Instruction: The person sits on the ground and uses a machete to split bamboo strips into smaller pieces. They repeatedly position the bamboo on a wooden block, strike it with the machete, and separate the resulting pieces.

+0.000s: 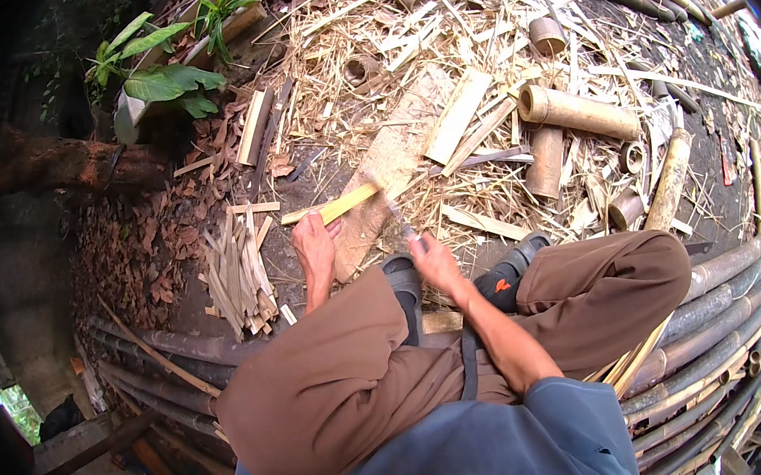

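Note:
My left hand [315, 245] is closed around the near end of a pale yellow bamboo strip [347, 204], which slants up to the right over a flat wooden board [397, 148]. My right hand [437, 265] grips a knife [392, 210]; its blade is blurred and points up and left toward the strip's far end. Whether the blade touches the strip I cannot tell. A bundle of split bamboo sticks [237, 270] lies on the ground to the left of my left hand.
Shavings [329, 97] cover the ground ahead. Cut bamboo tubes [581, 112] and a pale split slat [459, 116] lie among them. Long bamboo poles [730, 277] run along the right. A leafy plant [154, 82] and a log [79, 170] are at the left. My sandalled feet [509, 271] flank my right hand.

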